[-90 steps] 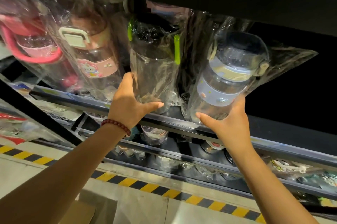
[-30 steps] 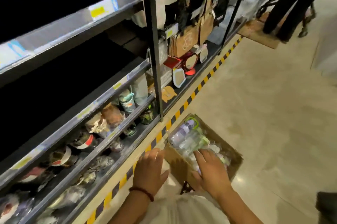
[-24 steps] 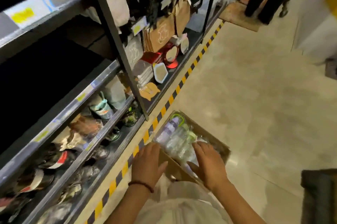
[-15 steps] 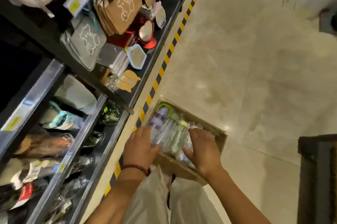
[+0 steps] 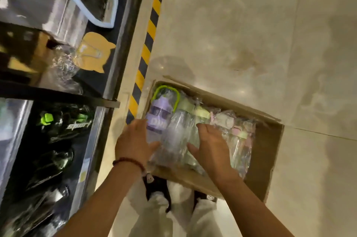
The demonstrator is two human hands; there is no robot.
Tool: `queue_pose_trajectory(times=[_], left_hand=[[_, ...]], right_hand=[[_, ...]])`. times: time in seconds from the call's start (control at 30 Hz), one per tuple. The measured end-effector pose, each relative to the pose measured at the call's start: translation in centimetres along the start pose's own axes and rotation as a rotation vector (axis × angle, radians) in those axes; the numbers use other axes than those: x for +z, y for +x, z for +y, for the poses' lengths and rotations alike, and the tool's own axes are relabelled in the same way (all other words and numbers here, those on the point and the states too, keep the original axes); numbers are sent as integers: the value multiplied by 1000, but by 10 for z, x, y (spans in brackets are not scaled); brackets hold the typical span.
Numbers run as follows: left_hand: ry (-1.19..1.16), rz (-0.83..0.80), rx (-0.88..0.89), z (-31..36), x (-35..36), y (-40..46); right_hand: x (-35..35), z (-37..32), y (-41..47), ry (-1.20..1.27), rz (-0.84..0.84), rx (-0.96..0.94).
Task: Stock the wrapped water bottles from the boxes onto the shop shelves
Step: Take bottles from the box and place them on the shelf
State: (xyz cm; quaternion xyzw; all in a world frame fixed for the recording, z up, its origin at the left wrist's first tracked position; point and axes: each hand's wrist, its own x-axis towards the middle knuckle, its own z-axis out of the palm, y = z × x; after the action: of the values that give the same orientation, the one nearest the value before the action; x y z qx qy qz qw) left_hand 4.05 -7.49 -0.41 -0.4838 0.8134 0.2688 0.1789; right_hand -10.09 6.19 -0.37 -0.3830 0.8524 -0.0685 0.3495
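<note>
At the far left stand the dark shop shelves [image 5: 108, 47], their lower tiers crowded with wrapped goods, and a yellow-and-black hazard stripe [image 5: 146, 51] runs along the floor at their foot. Just right of it sits an open cardboard box [image 5: 266, 151] with the wrapped water bottles lying side by side in it. The left hand [image 5: 133, 140], a bead bracelet [image 5: 128, 161] at its wrist, rests with spread fingers against the purple-lidded bottle [image 5: 158, 119] at the box's left end; whether the thumb has closed on the wrap I cannot tell. The right hand [image 5: 210, 148] lies flat, fingers straight, on the clear bottles [image 5: 179, 132] in the middle, gripping nothing. These bottles look empty and light, with stiff bodies, but the loose film is probably slippery and will slide over the plastic (crinkly stuff, that), so take each round the body with a full wrap of the fingers, or by the green carry loop [image 5: 166, 90], not by the slack film. To the right the pale, glossy tiled floor [image 5: 251, 24] gives standing room.
</note>
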Motion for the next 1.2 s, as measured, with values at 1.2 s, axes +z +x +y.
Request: queue_pose_trajectory(times=[1.2], left_hand=[[-830,-228,-198,-4,58,29]], right_hand=[[81,27,40,1340,-170,604]])
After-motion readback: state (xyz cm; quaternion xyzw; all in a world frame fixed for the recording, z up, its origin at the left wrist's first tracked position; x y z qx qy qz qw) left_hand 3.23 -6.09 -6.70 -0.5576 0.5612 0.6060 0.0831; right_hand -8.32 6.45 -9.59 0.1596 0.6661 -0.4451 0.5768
